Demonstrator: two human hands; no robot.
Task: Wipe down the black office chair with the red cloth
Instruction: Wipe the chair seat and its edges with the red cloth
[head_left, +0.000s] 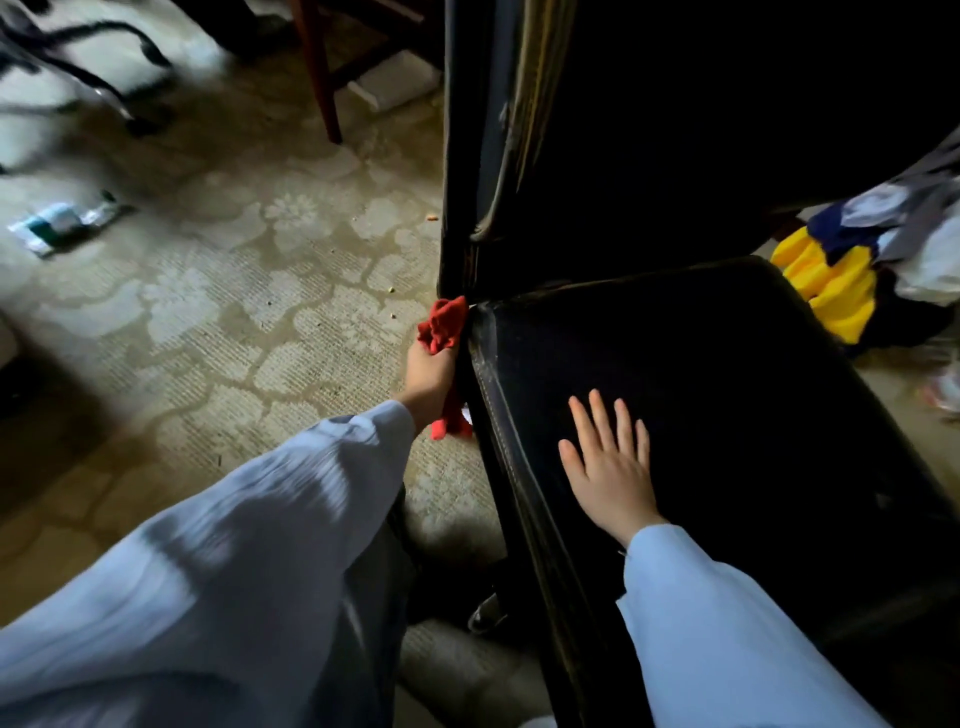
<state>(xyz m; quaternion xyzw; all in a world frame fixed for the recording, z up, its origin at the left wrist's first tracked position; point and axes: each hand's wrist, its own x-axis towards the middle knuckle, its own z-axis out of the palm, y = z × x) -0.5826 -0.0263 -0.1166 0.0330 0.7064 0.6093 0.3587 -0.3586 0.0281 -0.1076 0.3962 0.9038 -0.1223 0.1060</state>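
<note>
Far left, a blurred white-and-green packet on the pale patterned carpet, flat woven pile with flower shapes. Farther off, a reddish wooden leg, straight and thin. Near left, a loose light-blue sleeve, softly creased, reaching toward the middle. At its end the left hand, closed around the red cloth: crumpled fabric bunched beyond the knuckles, a tail hanging out at the wrist side. Cloth pressed to the left rear corner of the black office chair, just where seat meets upright backrest. Seat broad and flat, smooth dark leather-like cover, pale stitching along its worn left edge. Backrest tall, scuffed along its side. Right of the cloth and nearer, the right hand laid flat on the seat, palm down, fingers spread, holding nothing. Far right, beyond the seat, a bright yellow ridged object under a heap of clothes.
</note>
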